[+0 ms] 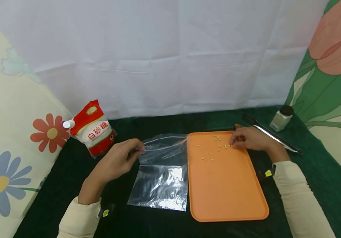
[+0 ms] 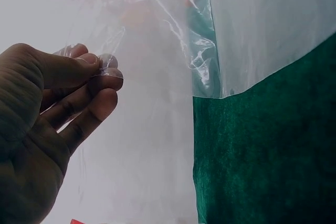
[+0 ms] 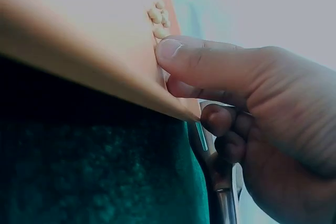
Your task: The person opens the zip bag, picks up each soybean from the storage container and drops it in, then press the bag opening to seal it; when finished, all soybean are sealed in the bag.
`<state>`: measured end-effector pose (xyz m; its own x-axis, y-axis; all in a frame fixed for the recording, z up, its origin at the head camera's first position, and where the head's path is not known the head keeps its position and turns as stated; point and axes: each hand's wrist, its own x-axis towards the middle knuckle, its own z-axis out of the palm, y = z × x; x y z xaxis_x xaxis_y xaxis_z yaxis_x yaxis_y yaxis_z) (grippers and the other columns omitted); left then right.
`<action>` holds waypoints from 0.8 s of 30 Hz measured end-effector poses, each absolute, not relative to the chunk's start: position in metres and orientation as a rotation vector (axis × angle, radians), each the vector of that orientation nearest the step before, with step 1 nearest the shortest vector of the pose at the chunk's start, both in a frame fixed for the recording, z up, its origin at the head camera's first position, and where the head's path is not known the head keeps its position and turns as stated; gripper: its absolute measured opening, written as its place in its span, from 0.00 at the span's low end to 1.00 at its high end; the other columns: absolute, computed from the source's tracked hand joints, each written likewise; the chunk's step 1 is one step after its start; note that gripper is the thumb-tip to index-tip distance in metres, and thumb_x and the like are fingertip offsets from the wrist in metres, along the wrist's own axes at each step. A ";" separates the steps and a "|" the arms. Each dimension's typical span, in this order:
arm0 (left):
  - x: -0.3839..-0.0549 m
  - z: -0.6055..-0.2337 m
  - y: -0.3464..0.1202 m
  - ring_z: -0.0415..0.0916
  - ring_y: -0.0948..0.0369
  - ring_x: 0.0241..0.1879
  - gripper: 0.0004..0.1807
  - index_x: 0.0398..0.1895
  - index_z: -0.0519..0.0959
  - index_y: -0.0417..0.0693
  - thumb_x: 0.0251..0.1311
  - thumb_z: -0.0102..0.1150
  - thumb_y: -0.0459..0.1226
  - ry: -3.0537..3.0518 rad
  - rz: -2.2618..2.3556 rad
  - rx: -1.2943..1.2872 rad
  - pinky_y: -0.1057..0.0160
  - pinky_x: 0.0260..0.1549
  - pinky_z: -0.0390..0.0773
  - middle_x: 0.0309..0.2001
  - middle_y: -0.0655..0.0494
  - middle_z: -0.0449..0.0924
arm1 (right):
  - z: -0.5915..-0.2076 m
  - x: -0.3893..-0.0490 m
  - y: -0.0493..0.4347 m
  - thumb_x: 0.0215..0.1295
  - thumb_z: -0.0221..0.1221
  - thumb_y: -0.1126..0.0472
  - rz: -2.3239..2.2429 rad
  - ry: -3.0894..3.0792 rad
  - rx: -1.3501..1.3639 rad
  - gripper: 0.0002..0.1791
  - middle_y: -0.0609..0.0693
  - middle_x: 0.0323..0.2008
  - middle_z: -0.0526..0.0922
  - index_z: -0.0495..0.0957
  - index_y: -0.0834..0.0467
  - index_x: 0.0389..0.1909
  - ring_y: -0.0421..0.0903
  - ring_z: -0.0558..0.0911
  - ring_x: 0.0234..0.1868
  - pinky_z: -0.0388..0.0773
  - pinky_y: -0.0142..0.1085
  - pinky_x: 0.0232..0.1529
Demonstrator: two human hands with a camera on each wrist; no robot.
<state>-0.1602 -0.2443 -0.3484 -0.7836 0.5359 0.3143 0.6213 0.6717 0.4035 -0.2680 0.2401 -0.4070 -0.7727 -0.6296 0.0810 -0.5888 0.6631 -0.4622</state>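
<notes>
My left hand [image 1: 119,160] pinches the top edge of a clear zip bag [image 1: 161,185] between thumb and fingers. The bag lies flat beside an orange tray [image 1: 226,191], its zip lines near the top. In the left wrist view, the clear plastic [image 2: 202,45] spreads from the fingertips. Several small pale-yellow soybeans [image 1: 219,146] are scattered over the tray's far half. At the tray's right edge, my right hand [image 1: 252,138] has its thumb and bent fingers down at a soybean [image 3: 160,32]. The thumb hides whether a bean is between the fingertips.
A red and white sugar bag [image 1: 96,130] with a white spout stands at the back left. Right of the tray lie metal tongs [image 1: 277,138] with black tips. A small jar [image 1: 281,118] with a black lid stands behind them. Dark green cloth [image 1: 158,224] covers the table.
</notes>
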 end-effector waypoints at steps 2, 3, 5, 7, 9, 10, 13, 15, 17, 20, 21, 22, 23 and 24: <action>-0.160 -0.348 -0.244 0.75 0.67 0.34 0.15 0.45 0.76 0.51 0.60 0.66 0.26 -2.719 -0.745 -0.947 0.63 0.39 0.83 0.39 0.60 0.82 | -0.406 -0.268 0.240 0.63 0.69 0.57 -0.728 2.789 -0.998 0.04 0.37 0.28 0.77 0.84 0.46 0.35 0.61 0.71 0.67 0.74 0.49 0.53; -0.160 -0.347 -0.244 0.75 0.67 0.34 0.15 0.45 0.76 0.51 0.60 0.66 0.26 -2.720 -0.746 -0.946 0.63 0.39 0.83 0.39 0.60 0.82 | -0.406 -0.268 0.239 0.62 0.69 0.57 -0.738 2.789 -0.979 0.03 0.37 0.29 0.78 0.84 0.46 0.35 0.62 0.69 0.69 0.74 0.49 0.54; -0.160 -0.347 -0.245 0.75 0.68 0.34 0.15 0.45 0.76 0.51 0.60 0.66 0.26 -2.723 -0.745 -0.943 0.62 0.39 0.83 0.39 0.60 0.82 | -0.406 -0.269 0.239 0.63 0.69 0.56 -0.771 2.784 -0.949 0.03 0.36 0.30 0.80 0.84 0.46 0.35 0.62 0.67 0.70 0.73 0.51 0.58; -0.160 -0.348 -0.245 0.75 0.68 0.34 0.15 0.45 0.76 0.52 0.60 0.66 0.26 -2.728 -0.745 -0.938 0.62 0.39 0.83 0.39 0.61 0.82 | -0.405 -0.269 0.238 0.64 0.68 0.54 -0.831 2.766 -0.925 0.03 0.37 0.32 0.82 0.84 0.46 0.35 0.60 0.68 0.69 0.70 0.52 0.64; -0.160 -0.348 -0.245 0.76 0.68 0.34 0.15 0.45 0.76 0.52 0.60 0.66 0.26 -2.732 -0.746 -0.937 0.62 0.40 0.83 0.39 0.61 0.82 | -0.403 -0.269 0.235 0.65 0.67 0.52 -0.908 2.739 -0.900 0.04 0.38 0.35 0.83 0.84 0.47 0.37 0.56 0.77 0.61 0.73 0.49 0.60; -0.160 -0.348 -0.245 0.76 0.68 0.34 0.15 0.45 0.76 0.52 0.60 0.66 0.27 -2.735 -0.745 -0.935 0.62 0.40 0.83 0.39 0.61 0.82 | -0.401 -0.268 0.233 0.66 0.66 0.51 -0.954 2.719 -0.893 0.05 0.39 0.36 0.83 0.85 0.47 0.38 0.53 0.79 0.56 0.75 0.47 0.58; -0.160 -0.348 -0.245 0.76 0.68 0.34 0.15 0.45 0.76 0.53 0.60 0.66 0.26 -2.741 -0.741 -0.932 0.62 0.40 0.83 0.39 0.61 0.82 | -0.392 -0.264 0.223 0.69 0.63 0.48 -1.087 2.665 -0.885 0.11 0.41 0.39 0.84 0.84 0.50 0.43 0.45 0.79 0.42 0.77 0.41 0.46; -0.160 -0.348 -0.245 0.76 0.68 0.34 0.16 0.45 0.76 0.53 0.60 0.66 0.27 -2.742 -0.740 -0.931 0.63 0.39 0.83 0.39 0.61 0.82 | -0.385 -0.260 0.215 0.70 0.62 0.49 -1.184 2.611 -0.899 0.13 0.42 0.40 0.84 0.83 0.53 0.46 0.45 0.79 0.41 0.77 0.40 0.42; -0.160 -0.348 -0.245 0.76 0.68 0.34 0.15 0.45 0.76 0.53 0.60 0.66 0.26 -2.743 -0.743 -0.931 0.63 0.39 0.83 0.39 0.61 0.82 | -0.379 -0.255 0.207 0.71 0.61 0.51 -1.259 2.562 -0.947 0.13 0.43 0.40 0.84 0.82 0.54 0.47 0.46 0.79 0.40 0.76 0.40 0.41; -0.159 -0.348 -0.244 0.76 0.68 0.34 0.15 0.45 0.76 0.52 0.60 0.66 0.26 -2.744 -0.751 -0.936 0.63 0.39 0.83 0.40 0.60 0.82 | -0.372 -0.248 0.191 0.71 0.61 0.57 -1.365 2.465 -1.051 0.08 0.45 0.41 0.83 0.82 0.54 0.47 0.47 0.77 0.40 0.74 0.40 0.39; -0.159 -0.348 -0.244 0.76 0.68 0.34 0.15 0.45 0.76 0.52 0.60 0.66 0.26 -2.743 -0.749 -0.939 0.63 0.39 0.83 0.40 0.60 0.82 | -0.370 -0.246 0.186 0.71 0.61 0.59 -1.397 2.432 -1.089 0.07 0.46 0.40 0.83 0.82 0.54 0.46 0.47 0.77 0.39 0.74 0.40 0.39; -0.159 -0.348 -0.244 0.76 0.68 0.34 0.15 0.45 0.76 0.52 0.60 0.66 0.26 -2.741 -0.752 -0.943 0.63 0.39 0.83 0.40 0.60 0.82 | -0.368 -0.243 0.181 0.71 0.61 0.62 -1.424 2.406 -1.124 0.06 0.46 0.40 0.82 0.81 0.53 0.46 0.47 0.77 0.40 0.74 0.40 0.40; -0.159 -0.348 -0.244 0.76 0.68 0.34 0.15 0.45 0.76 0.52 0.60 0.66 0.26 -2.739 -0.754 -0.947 0.63 0.39 0.83 0.40 0.60 0.82 | -0.366 -0.241 0.176 0.70 0.62 0.64 -1.446 2.386 -1.158 0.06 0.46 0.41 0.82 0.81 0.53 0.45 0.47 0.76 0.40 0.74 0.40 0.40; -0.159 -0.348 -0.244 0.76 0.68 0.34 0.15 0.45 0.76 0.52 0.60 0.66 0.26 -2.735 -0.758 -0.951 0.63 0.39 0.83 0.40 0.59 0.82 | -0.364 -0.238 0.171 0.70 0.61 0.66 -1.469 2.362 -1.187 0.07 0.47 0.41 0.82 0.81 0.53 0.45 0.48 0.76 0.40 0.74 0.40 0.41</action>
